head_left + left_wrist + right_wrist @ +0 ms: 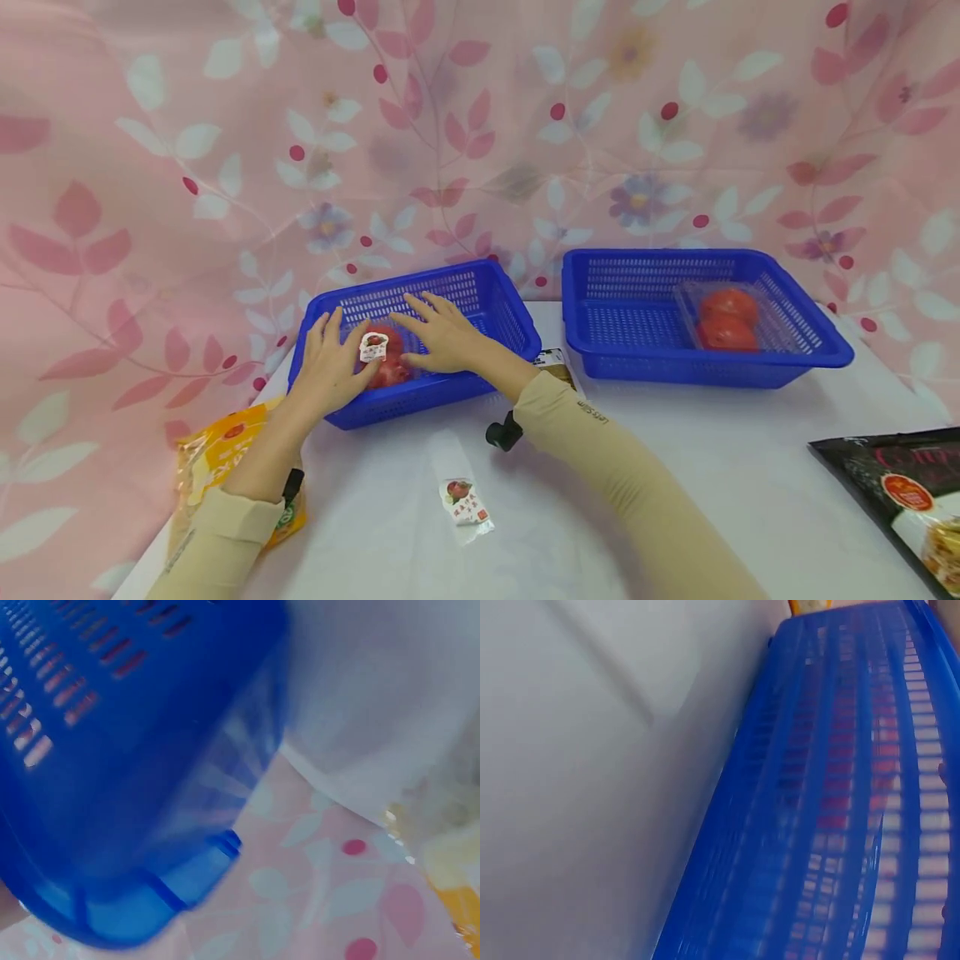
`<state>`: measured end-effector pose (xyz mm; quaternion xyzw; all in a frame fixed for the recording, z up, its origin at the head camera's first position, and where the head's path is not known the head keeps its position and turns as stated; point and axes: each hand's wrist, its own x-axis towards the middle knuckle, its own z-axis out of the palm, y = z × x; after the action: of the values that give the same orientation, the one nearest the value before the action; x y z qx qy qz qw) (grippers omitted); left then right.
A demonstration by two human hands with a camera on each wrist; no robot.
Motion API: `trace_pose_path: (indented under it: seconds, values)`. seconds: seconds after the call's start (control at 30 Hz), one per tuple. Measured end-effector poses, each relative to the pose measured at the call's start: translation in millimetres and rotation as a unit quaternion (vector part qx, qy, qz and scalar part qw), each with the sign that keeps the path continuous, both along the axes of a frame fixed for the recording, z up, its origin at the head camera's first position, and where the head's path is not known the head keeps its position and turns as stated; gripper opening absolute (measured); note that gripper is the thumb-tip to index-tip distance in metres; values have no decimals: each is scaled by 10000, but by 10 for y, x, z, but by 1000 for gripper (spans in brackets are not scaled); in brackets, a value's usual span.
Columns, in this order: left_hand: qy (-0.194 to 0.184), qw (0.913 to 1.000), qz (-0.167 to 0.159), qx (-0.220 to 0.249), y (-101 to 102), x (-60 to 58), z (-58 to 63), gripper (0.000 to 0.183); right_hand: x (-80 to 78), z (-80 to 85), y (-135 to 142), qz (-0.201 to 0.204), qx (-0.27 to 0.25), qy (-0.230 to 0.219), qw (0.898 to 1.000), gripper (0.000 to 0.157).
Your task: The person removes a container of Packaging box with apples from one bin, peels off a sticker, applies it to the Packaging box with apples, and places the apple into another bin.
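Two round red fruits (pixel 388 371) lie at the left end of the left blue basket (pixel 420 392), with a white fruit-picture label (pixel 373 347) over them. To their left my left hand (pixel 326 371) reaches over the basket's near-left rim, fingers extended and spread. My right hand (pixel 444 335) reaches in from the right, thumb beside the fruits and fingers spread above the basket. Neither hand curls round anything. In the left wrist view the basket's outer wall (pixel 150 817) fills much of the picture; its slotted side (pixel 840 795) does so in the right wrist view.
A second blue basket (pixel 675 367) on the right holds red fruits (pixel 729 321) in a clear box. On the white table lie a clear strip with a label (pixel 463 502), a yellow bag (pixel 225 446) at left, a black bag (pixel 892 492) at right and a flat pack (pixel 555 367) between the baskets.
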<state>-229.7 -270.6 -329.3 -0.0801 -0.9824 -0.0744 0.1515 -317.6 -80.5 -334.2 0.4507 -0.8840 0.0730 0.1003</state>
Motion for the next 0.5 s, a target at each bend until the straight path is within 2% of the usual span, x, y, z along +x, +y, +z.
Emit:
trace_pose_path:
  seconds: [0.1, 0.33, 0.5]
  values:
    - [147, 9995, -218, -156, 192, -128, 33, 67, -63, -2, 200, -190, 3, 137, 9997, 64]
    - [159, 9958, -636, -639, 732, -433, 54, 67, -164, 26, 706, -605, 98, 278, 9977, 62]
    - [245, 9916, -970, -814, 1080, -661, 15, 66, -250, 47, 1092, -992, 158, 124, 9949, 64]
